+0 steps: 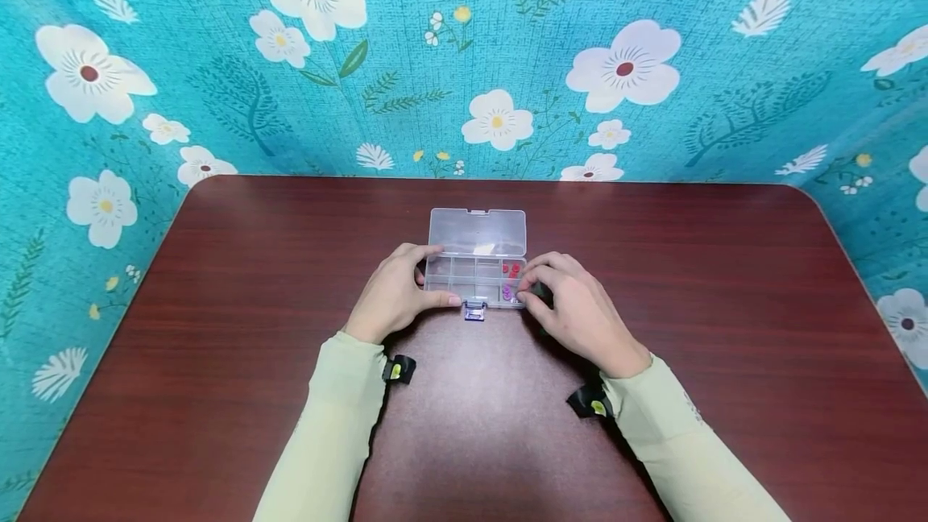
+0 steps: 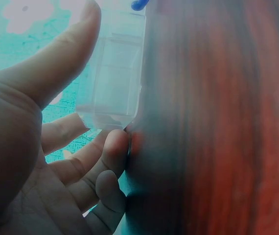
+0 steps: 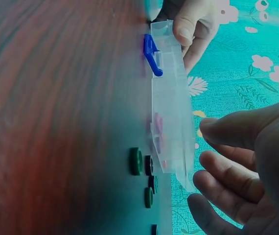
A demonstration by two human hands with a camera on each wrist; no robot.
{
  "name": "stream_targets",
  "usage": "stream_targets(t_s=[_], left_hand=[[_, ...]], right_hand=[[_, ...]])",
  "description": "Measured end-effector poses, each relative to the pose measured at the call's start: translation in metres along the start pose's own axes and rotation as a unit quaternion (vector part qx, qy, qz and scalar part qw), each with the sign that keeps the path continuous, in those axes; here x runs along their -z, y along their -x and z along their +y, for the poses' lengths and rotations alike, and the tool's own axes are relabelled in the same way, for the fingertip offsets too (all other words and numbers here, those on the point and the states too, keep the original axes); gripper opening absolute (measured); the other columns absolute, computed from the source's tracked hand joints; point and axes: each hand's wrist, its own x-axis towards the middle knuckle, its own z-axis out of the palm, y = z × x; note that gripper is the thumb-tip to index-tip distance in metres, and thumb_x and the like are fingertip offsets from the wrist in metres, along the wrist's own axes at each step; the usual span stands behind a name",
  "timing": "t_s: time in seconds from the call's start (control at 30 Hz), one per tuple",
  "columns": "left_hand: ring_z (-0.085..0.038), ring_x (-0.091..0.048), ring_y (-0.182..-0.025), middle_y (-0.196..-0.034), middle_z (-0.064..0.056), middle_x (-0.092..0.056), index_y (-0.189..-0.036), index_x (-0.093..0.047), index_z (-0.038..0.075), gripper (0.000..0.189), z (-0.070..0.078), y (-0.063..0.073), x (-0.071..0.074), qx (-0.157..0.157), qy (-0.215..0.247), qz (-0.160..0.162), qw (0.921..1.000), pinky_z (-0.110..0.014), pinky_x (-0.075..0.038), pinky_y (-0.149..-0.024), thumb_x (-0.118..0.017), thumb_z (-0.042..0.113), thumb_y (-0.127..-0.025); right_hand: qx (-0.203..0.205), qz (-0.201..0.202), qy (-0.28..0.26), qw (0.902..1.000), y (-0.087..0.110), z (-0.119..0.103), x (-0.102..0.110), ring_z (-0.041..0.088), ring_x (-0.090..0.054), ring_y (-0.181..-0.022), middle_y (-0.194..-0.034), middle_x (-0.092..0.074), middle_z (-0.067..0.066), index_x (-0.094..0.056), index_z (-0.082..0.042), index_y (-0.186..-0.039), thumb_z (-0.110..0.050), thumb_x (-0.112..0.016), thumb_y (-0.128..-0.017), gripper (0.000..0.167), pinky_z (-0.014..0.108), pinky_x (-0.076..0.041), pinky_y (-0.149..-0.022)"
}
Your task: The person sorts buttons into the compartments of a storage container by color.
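Note:
A clear plastic compartment box (image 1: 464, 288) stands on the table with its lid (image 1: 477, 232) tipped back and a blue latch (image 3: 151, 55) at the front. My left hand (image 1: 395, 288) holds the box's left end, thumb along the front edge and fingers around the side. Red buttons (image 1: 511, 270) lie in the back right compartment, purple buttons (image 1: 507, 292) in the front right one. My right hand (image 1: 573, 300) is over the right end, fingertips near the front right compartment. Its fingers are loosely bent and apart in the right wrist view, with nothing visible between them.
Green buttons (image 3: 136, 161) and black buttons (image 3: 150, 165) lie on the table beside the box's right end, mostly hidden under the right hand in the head view. The brown table (image 1: 290, 224) meets a blue flowered cloth (image 1: 435, 47) at its back and sides.

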Motion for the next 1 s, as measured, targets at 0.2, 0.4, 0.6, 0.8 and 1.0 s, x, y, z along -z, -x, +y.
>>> stream_targets(t_s=[0.2, 0.4, 0.6, 0.8, 1.0], left_hand=[[-0.019, -0.051, -0.083, -0.097, -0.003, -0.052, -0.142, -0.058, 0.019, 0.082, -0.001, 0.001, 0.000, 0.003, 0.003, -0.002, 1.0000, -0.036, -0.041, -0.075, -0.089, 0.048, -0.072], [-0.019, -0.051, -0.082, -0.098, -0.003, -0.052, -0.142, -0.058, 0.019, 0.082, -0.001, 0.000, -0.001, -0.003, 0.003, -0.001, 1.0000, -0.036, -0.041, -0.075, -0.089, 0.048, -0.072], [-0.019, -0.051, -0.082, -0.097, -0.004, -0.052, -0.142, -0.059, 0.019, 0.081, 0.000, -0.001, 0.000, -0.006, 0.003, 0.002, 1.0000, -0.036, -0.041, -0.076, -0.090, 0.047, -0.072], [-0.019, -0.051, -0.083, -0.097, -0.004, -0.052, -0.142, -0.058, 0.019, 0.082, -0.001, -0.002, -0.001, -0.002, 0.003, -0.001, 1.0000, -0.036, -0.040, -0.075, -0.090, 0.047, -0.072], [-0.020, -0.051, -0.082, -0.098, -0.004, -0.052, -0.142, -0.058, 0.019, 0.081, 0.000, -0.001, 0.001, 0.000, 0.006, -0.003, 1.0000, -0.036, -0.041, -0.074, -0.089, 0.048, -0.073]], right_hand=[[-0.006, 0.006, -0.010, 0.9999, 0.001, 0.003, 0.004, 0.019, -0.057, -0.103, -0.108, -0.065, -0.002, -0.073, -0.016, -0.093, -0.009, -0.074, -0.088, 0.009, 0.039, -0.049, -0.084], [-0.017, 0.013, -0.009, 0.9997, 0.000, 0.008, 0.010, 0.020, -0.058, -0.104, -0.108, -0.065, 0.000, -0.072, -0.014, -0.093, -0.008, -0.071, -0.090, 0.006, 0.041, -0.048, -0.085], [-0.036, 0.010, -0.005, 0.9993, 0.000, 0.014, 0.016, 0.021, -0.059, -0.102, -0.108, -0.065, 0.000, -0.072, -0.012, -0.094, -0.009, -0.072, -0.091, 0.004, 0.043, -0.049, -0.083], [-0.050, 0.005, -0.002, 0.9987, 0.000, 0.021, 0.021, 0.021, -0.060, -0.100, -0.106, -0.066, 0.000, -0.072, -0.014, -0.094, -0.009, -0.071, -0.090, 0.006, 0.044, -0.049, -0.083], [-0.068, -0.008, 0.004, 0.9976, 0.001, 0.024, 0.027, 0.020, -0.058, -0.084, -0.105, -0.065, 0.000, -0.073, -0.013, -0.099, -0.010, -0.070, -0.092, 0.008, 0.039, -0.045, -0.072]])
